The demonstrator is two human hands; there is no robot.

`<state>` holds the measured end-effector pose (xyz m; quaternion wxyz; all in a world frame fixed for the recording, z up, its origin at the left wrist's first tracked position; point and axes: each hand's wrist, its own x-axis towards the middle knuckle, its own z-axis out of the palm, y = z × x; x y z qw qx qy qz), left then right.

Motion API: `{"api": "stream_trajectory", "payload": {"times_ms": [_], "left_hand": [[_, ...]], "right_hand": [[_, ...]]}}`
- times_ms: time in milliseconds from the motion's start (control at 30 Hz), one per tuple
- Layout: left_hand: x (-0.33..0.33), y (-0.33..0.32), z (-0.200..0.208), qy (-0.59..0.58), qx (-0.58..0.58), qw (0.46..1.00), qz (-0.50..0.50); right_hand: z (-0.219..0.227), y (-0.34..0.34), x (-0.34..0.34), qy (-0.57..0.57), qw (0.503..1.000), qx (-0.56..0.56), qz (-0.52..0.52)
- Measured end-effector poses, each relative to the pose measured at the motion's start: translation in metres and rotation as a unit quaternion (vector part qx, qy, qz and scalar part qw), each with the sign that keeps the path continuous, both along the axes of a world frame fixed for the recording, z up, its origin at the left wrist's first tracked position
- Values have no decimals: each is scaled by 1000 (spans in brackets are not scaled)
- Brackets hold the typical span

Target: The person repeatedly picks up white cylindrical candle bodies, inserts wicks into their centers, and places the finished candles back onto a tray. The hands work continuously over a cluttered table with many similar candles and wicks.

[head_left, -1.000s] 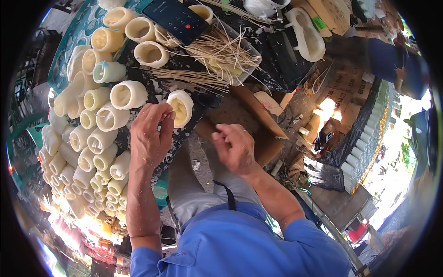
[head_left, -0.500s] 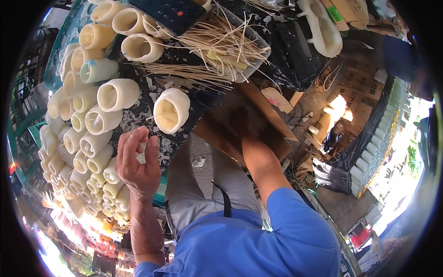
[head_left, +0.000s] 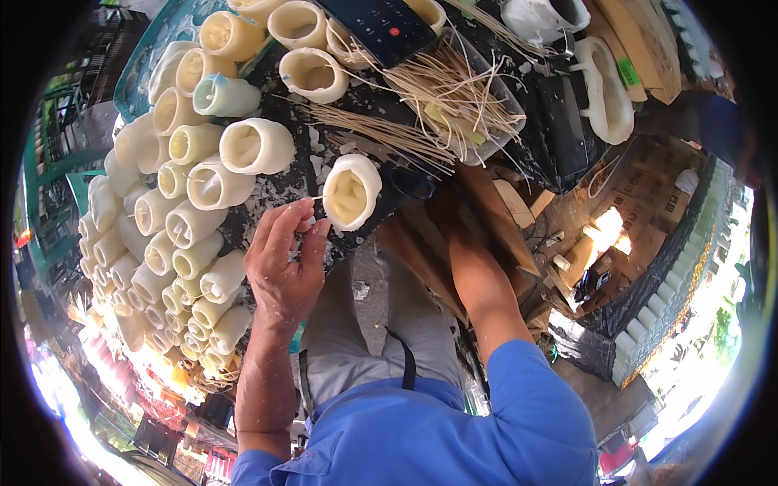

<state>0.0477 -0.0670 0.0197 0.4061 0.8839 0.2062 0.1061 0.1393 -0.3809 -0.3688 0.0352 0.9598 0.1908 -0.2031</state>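
Note:
My left hand is raised beside a hollow cream wax cup lying on its side at the edge of the dark, wax-flecked table. A thin wick pokes out at the cup's mouth, with my fingertips at its end; whether they touch it I cannot tell. The fingers are loosely curled, with a gap to the thumb. My right forearm reaches down into an open cardboard box below the table edge. Deep shadow in the box hides the right hand's fingers and anything they hold.
Many similar wax cups crowd the table's left side. Loose wicks lie beside a clear tray heaped with more. A dark phone rests above them. An elongated wax piece lies at the far right.
My left hand has moved up to the wick end at the cup. The whole view has shifted, so the table things appear farther right and lower. My right arm stays in the box.

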Motion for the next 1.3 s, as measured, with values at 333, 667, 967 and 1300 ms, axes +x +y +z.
{"api": "stream_trajectory", "payload": {"times_ms": [333, 667, 967, 1300], "left_hand": [[23, -3, 3, -52, 34, 997, -48], [20, -22, 2, -80, 1, 997, -16], [2, -32, -22, -154, 94, 983, -26], [0, -31, -39, -200, 124, 971, -33]], "right_hand": [[-14, -33, -2, -65, 985, 47, 153], [231, -40, -58, 428, 297, 664, -537], [399, 104, 39, 272, 796, 534, -84], [428, 180, 80, 34, 908, 170, 381]]}}
